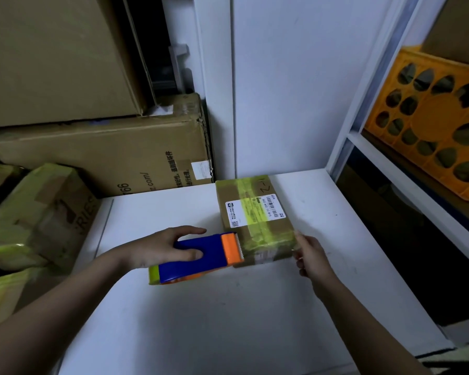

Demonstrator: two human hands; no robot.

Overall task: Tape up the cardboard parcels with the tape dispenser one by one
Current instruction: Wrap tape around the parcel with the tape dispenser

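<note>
My left hand (160,246) held the blue and orange plastic tape dispenser (198,257) against the small brown cardboard parcel (255,220) on the white worktop (228,307), so tape could stick. My right hand (310,257) pinched the parcel's near corner, I think to keep it from sliding.

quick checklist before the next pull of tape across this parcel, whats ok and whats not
1. Left hand grips tape dispenser: ok.
2. Dispenser's toothed edge sits against the parcel: ok.
3. Right hand steadies the parcel's near right corner: ok.
4. Parcel lies flat on the white table: ok.
5. Tape stuck down at the near edge: cannot tell.
6. Shipping label free of tape: not ok, a yellow strip crosses it.
</note>
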